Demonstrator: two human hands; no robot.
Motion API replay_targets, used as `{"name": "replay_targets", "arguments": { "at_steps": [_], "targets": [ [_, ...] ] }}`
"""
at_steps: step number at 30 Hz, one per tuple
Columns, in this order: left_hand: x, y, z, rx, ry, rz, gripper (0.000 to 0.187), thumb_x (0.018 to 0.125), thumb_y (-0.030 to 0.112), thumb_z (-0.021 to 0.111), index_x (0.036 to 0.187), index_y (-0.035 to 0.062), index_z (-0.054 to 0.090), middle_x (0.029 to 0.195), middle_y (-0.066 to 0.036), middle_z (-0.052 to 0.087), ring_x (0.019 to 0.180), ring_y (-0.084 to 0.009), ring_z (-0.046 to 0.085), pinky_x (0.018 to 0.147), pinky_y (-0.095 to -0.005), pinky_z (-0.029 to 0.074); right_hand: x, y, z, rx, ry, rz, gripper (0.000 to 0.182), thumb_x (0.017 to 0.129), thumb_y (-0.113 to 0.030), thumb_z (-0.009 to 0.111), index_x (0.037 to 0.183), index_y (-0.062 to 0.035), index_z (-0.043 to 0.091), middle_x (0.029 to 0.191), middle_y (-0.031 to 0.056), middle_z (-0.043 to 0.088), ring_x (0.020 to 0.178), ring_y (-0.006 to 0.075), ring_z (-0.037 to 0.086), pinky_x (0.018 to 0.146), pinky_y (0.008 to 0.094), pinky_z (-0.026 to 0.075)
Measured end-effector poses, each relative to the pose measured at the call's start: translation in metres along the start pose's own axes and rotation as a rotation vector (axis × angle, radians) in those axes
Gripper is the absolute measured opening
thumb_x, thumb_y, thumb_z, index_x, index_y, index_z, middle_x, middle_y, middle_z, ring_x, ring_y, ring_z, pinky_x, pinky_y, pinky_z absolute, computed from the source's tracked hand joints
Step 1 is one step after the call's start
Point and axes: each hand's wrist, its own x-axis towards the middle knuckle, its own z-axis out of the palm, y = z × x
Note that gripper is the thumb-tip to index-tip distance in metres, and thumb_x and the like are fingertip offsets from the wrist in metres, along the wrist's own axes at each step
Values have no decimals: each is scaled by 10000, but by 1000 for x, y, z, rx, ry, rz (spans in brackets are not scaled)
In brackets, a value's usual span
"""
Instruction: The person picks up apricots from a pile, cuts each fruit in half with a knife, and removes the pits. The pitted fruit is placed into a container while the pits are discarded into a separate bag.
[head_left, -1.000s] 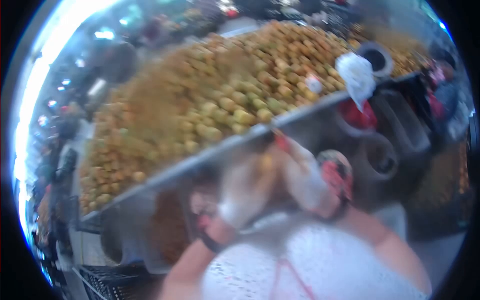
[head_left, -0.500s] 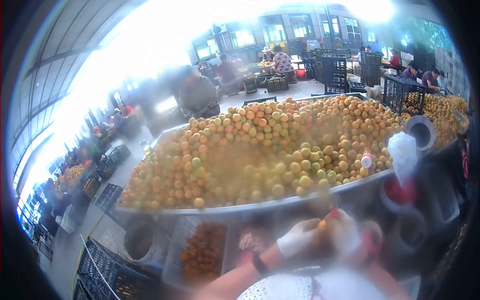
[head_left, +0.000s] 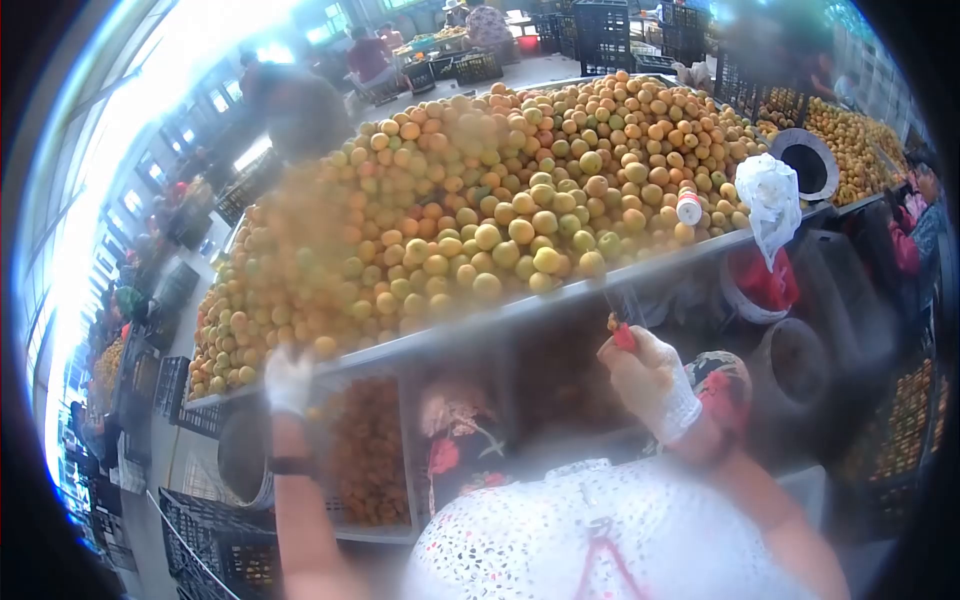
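You're clamping grip of right hand on red tool — keeping tip off fingers helps. Left hand hovering near worktop edge, can't tell its grip. Fruit sitting heaped on worktop, btw.

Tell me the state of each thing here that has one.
Left hand: gloved, by the table, fingers too blurred to read
Right hand: gloved, closed on the tool
Tool: gripped
Fruit: whole, heaped
Bottle: resting on fruit, cap unclear
White bag: crumpled, hanging over the edge
Tray: holding orange-brown pieces
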Motion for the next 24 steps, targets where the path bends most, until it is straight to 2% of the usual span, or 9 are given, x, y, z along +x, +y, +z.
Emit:
{"name": "replay_targets", "arguments": {
  "at_steps": [3, 4, 5, 7, 8, 9, 14, 18, 24],
  "targets": [
    [54, 48, 16, -212, 70, 124, 217, 901, 180, 659, 954, -30, 662, 847, -147, 696, 767, -199, 642, 732, -343, 503, 16, 7, 3, -110, -27, -33, 119, 974, -121, 599, 1041, -26, 624, 707, -41, 533, 615, 30, 469, 525, 217, 375],
    [73, 55, 36, -387, 31, 394, 218, 899, 176, 657, 968, -30, 670, 856, -107, 704, 768, -165, 632, 723, -324, 500, 23, 21, 1, -155, -58, -83, 124, 968, -112, 599, 1050, -22, 623, 707, -33, 538, 618, 35, 477, 529, 224, 382],
    [89, 81, 48, -420, -50, 372, 223, 893, 176, 659, 974, -31, 674, 855, -82, 702, 774, -141, 627, 722, -307, 498, 31, 32, -3, -199, -89, -132, 130, 963, -103, 600, 1059, -18, 622, 708, -25, 542, 620, 40, 485, 532, 231, 389],
    [109, 133, 77, -458, -113, 208, 207, 874, 152, 669, 975, -28, 679, 868, -80, 705, 786, -131, 636, 716, -295, 507, 42, 37, -10, 122, -116, 61, 142, 955, -87, 595, 1073, -13, 619, 708, -13, 551, 622, 52, 504, 540, 238, 408],
    [128, 139, 107, -535, -205, 215, 213, 855, 132, 685, 1009, -15, 687, 867, -86, 703, 792, -139, 648, 737, -291, 520, 43, 29, -12, 28, -85, 64, 140, 955, -87, 591, 1071, -13, 618, 710, -11, 556, 621, 54, 509, 542, 236, 412],
    [147, 146, 131, -498, -304, 176, 284, 836, 208, 698, 1051, 23, 703, 1025, -156, 721, 979, -303, 684, 891, -392, 525, 46, 24, -14, -67, -52, 69, 139, 955, -87, 586, 1068, -12, 617, 713, -10, 561, 619, 56, 514, 544, 235, 417],
    [220, 191, 196, -23, -453, 490, 480, 800, 135, 644, 1273, 55, 615, 1341, -189, 575, 1199, -324, 582, 1014, -414, 472, 87, 38, -26, -145, 64, 297, 143, 922, -92, 615, 1034, -3, 618, 704, 11, 588, 601, 74, 536, 540, 253, 433],
    [254, 199, 248, 434, -591, 656, 764, 701, 91, 676, 1428, 70, 440, 1397, -233, 511, 1274, -368, 522, 1067, -418, 437, 120, 59, -30, -240, 58, 218, 130, 919, -92, 616, 1011, 0, 616, 702, 21, 590, 600, 83, 540, 540, 267, 438],
    [279, 195, 260, 336, -817, 459, 681, 696, 218, 709, 1319, 24, 513, 1280, -232, 589, 1169, -380, 588, 984, -416, 489, 143, 80, -25, -141, 36, 250, 131, 919, -94, 614, 1003, 6, 608, 699, 23, 585, 597, 90, 535, 545, 267, 440]
  ]
}}
